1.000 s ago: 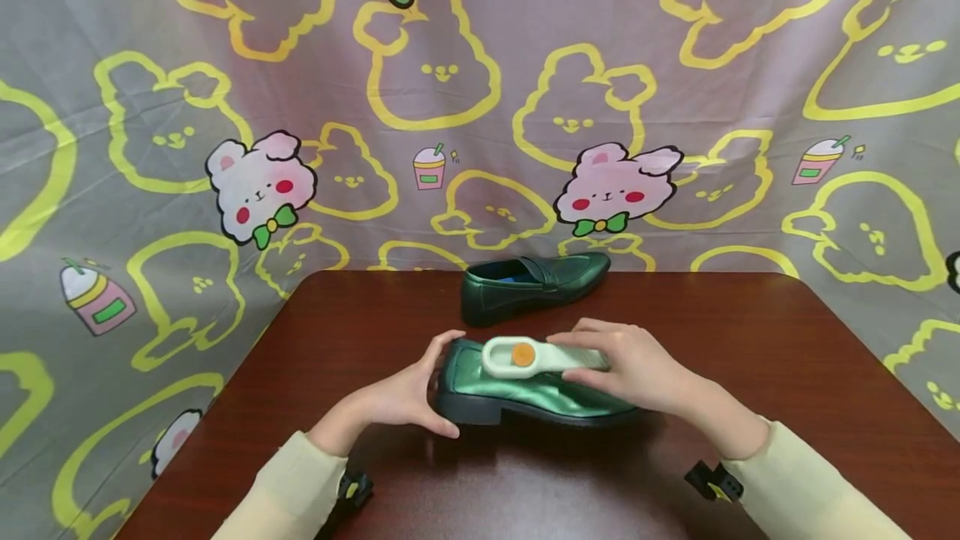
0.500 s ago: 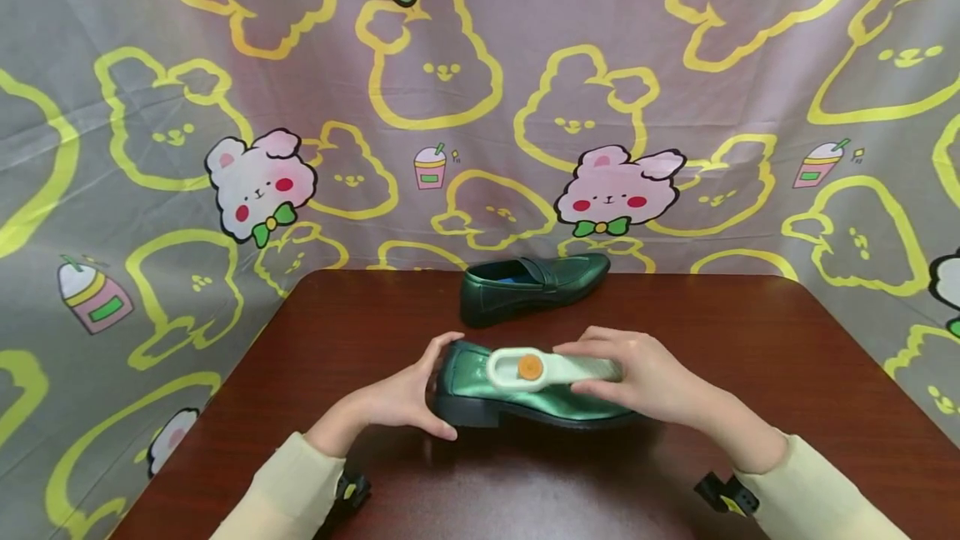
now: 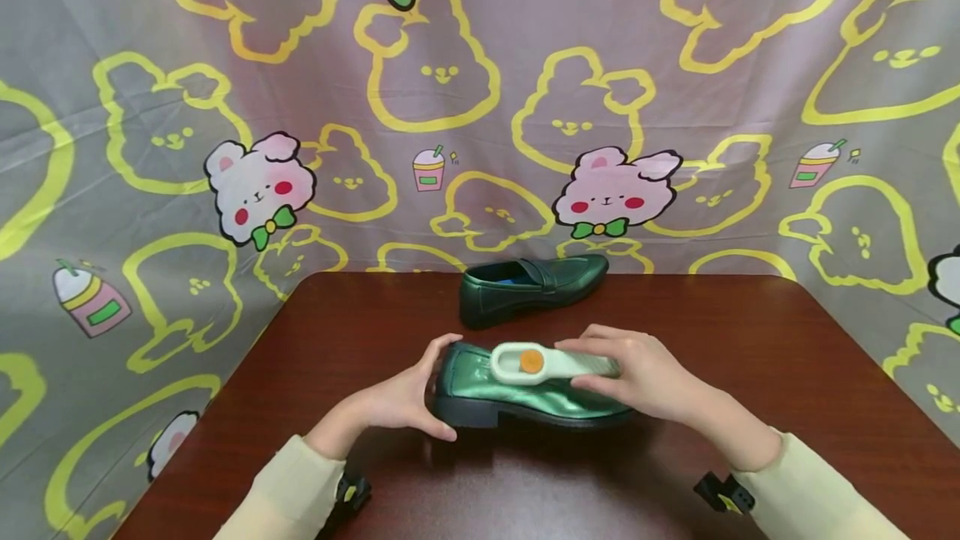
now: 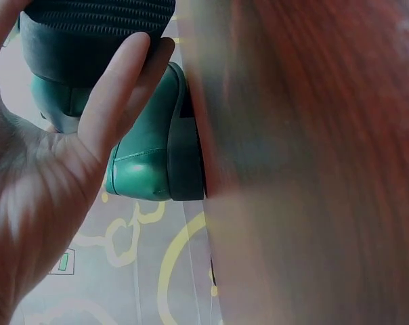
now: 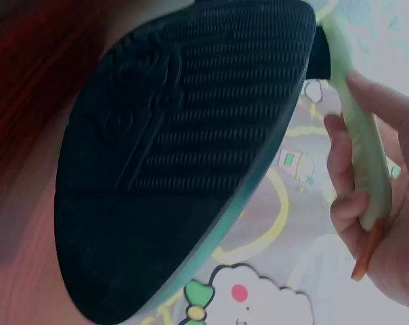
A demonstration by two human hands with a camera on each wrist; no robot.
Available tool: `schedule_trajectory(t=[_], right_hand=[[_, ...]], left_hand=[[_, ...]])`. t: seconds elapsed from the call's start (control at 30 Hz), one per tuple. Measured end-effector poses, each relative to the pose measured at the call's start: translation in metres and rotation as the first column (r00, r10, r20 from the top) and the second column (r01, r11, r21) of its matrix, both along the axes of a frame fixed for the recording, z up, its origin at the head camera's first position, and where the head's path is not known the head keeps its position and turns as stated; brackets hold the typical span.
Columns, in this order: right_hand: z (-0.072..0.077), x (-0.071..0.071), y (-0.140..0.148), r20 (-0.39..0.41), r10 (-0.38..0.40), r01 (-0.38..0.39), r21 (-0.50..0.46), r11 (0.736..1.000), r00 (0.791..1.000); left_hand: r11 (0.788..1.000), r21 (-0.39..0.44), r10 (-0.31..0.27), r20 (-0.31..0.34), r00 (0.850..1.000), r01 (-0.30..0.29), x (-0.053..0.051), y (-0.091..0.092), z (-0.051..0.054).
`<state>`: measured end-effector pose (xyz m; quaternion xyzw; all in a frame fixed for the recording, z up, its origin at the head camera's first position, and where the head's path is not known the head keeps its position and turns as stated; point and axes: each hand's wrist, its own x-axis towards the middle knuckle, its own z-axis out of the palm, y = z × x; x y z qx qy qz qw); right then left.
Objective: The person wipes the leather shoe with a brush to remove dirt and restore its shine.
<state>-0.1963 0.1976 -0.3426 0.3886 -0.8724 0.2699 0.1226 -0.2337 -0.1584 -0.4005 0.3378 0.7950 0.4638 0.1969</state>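
Raised off the table, a shiny green loafer (image 3: pixel 525 398) lies with its toe to the right. My left hand (image 3: pixel 401 392) grips its heel, fingers behind and thumb at the near side. The left wrist view shows the thumb (image 4: pixel 120 81) against the heel. My right hand (image 3: pixel 648 373) holds a pale green brush (image 3: pixel 555 362) with an orange knob by its handle, its head over the shoe's upper. In the right wrist view, dark bristles (image 5: pixel 319 57) meet the shoe's edge, and the ridged sole (image 5: pixel 184 149) faces the camera. The shoe's opening is hidden from the head view.
Behind the hands, the matching green loafer (image 3: pixel 532 286) stands upright near the far edge of the brown table (image 3: pixel 360 307). A patterned cloth (image 3: pixel 480 107) hangs behind and around the table.
My right hand and the brush have shifted slightly right along the loafer, dipping and then rising a little. The left hand keeps its grip on the heel, almost still.
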Motion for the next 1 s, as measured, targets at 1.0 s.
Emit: schedule_trajectory(t=[1.0], right_hand=[[-0.014, 0.020, -0.010, -0.149, 0.055, -0.045, 0.073, 0.996, 0.987]], left_hand=[[1.000, -0.028, -0.005, 0.020, 1.000, 0.006, -0.001, -0.002, -0.006]])
